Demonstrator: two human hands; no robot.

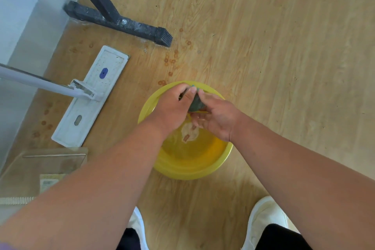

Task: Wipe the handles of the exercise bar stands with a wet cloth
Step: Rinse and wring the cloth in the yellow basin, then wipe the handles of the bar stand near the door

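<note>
Item: dark wadded wet cloth (195, 103), wrung between my left hand (172, 107) and right hand (217, 119), both curled tight on it, over the round yellow plastic basin (190, 170); black metal bar stand base (121, 23) beyond; handles out of view, so wiping apparently not begun.

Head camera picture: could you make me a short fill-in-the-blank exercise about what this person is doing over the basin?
1. Both hands, left hand and right hand, grip a dark ____ between them.
2. The hands are held over a basin whose colour is ____.
3. The white flat mop lies on the ____.
4. The black stand base lies beyond the basin, toward the ____ of the picture.

Missing words: cloth; yellow; floor; top
</note>
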